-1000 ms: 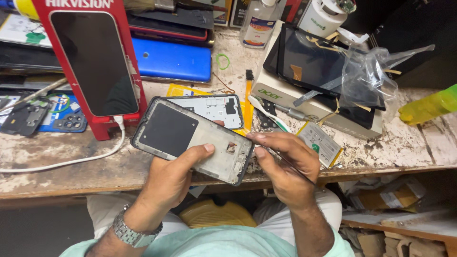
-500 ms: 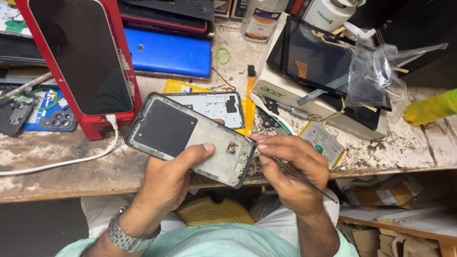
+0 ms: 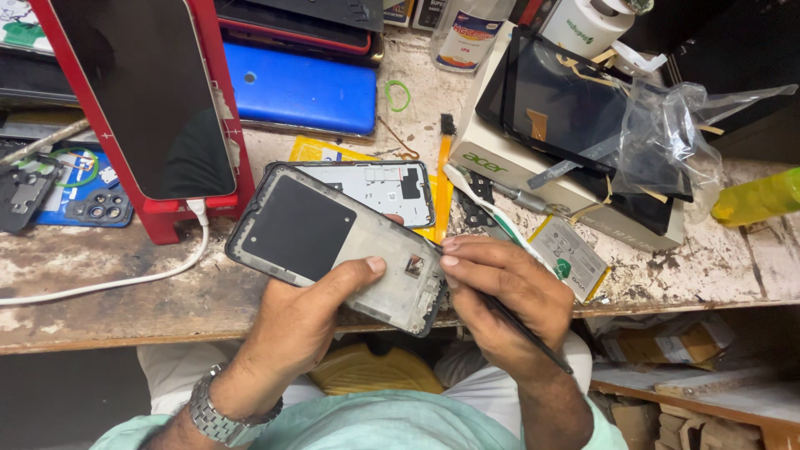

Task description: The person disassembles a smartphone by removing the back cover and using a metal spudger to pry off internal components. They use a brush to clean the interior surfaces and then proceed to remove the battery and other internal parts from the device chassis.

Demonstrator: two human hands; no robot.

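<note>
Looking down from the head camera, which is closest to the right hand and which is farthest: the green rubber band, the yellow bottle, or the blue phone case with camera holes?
From the right hand:
1. Green rubber band, up the bench, slightly to its left.
2. Yellow bottle, at the far right edge.
3. Blue phone case, far left, beside the red stand.

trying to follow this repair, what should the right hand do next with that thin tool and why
Probably ease the thin dark tool a little further along the phone frame edge. The right hand holds its tip at the frame's edge near the small square part, while the left hand steadies the frame with its thumb on top. Nothing looks lifted free yet.
</note>
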